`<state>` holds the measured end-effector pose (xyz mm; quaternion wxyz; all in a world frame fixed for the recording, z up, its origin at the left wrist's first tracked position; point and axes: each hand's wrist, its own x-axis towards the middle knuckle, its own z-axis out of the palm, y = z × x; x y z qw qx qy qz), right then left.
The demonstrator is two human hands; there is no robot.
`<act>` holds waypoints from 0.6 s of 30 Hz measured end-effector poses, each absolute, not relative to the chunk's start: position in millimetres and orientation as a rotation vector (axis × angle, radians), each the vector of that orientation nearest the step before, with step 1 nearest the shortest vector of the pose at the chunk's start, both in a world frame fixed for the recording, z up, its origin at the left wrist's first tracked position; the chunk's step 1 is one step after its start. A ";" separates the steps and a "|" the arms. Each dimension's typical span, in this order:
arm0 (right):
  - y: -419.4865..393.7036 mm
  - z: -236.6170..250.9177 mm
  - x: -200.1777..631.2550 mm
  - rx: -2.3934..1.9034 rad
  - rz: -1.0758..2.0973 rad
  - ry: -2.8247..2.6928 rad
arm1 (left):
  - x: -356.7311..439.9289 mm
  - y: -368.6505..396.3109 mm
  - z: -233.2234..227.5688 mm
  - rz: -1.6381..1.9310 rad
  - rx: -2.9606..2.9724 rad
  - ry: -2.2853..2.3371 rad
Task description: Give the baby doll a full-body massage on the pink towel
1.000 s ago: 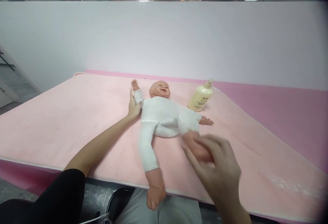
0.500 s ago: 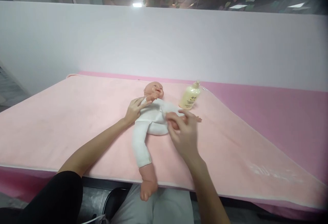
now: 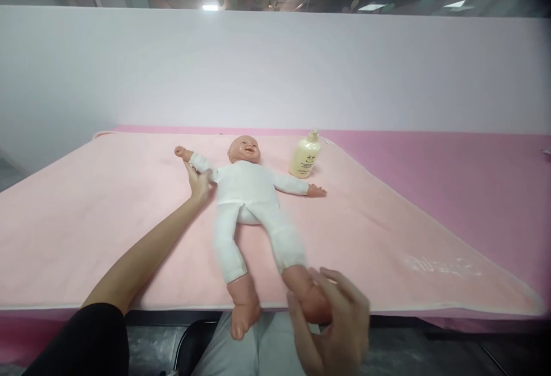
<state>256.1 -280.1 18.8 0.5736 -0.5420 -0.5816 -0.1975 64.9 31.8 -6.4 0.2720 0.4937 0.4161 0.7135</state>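
A baby doll (image 3: 245,186) in a white cloth suit lies on its back on the pink towel (image 3: 129,192), head away from me and legs towards me. Both its arms are spread out to the sides. At the left, my left hand (image 3: 198,185) is closed around the doll's sleeved arm, with part of the fingers hidden beneath it. Near the front edge, my right hand (image 3: 340,321) curls around the doll's foot (image 3: 310,298), thumb on one side and fingers on the other. The other foot (image 3: 244,310) hangs over the table edge.
A yellow pump bottle (image 3: 305,158) stands on the towel beyond the doll's outstretched arm. Behind the table rises a white partition (image 3: 275,72). A darker pink surface (image 3: 408,175) shows to the right. My legs (image 3: 241,347) are below the front edge.
The doll's left-side arm has swung from its chest out to the side with my left hand. Its other leg, folded up before, now stretches towards me with my right hand at the foot.
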 end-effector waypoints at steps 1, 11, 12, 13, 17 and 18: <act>-273.0 27.2 257.5 -1.229 -0.494 -1.339 | 63.9 32.9 -5.9 1.950 1.260 1.125; -141.4 63.3 262.0 -1.445 -0.199 -1.559 | 69.7 18.5 -2.8 1.332 2.485 1.289; -142.4 60.1 260.3 -1.458 -0.195 -1.560 | 69.8 17.6 -2.3 1.213 2.608 1.313; -149.2 57.1 258.3 -1.443 -0.220 -1.541 | 69.2 17.5 -2.2 1.143 2.671 1.340; -216.4 37.4 247.2 -1.317 -0.460 -1.325 | 61.7 28.1 -7.9 1.239 2.534 1.318; -235.6 29.0 243.8 -1.297 -0.506 -1.305 | 59.0 32.7 -10.8 1.320 2.433 1.284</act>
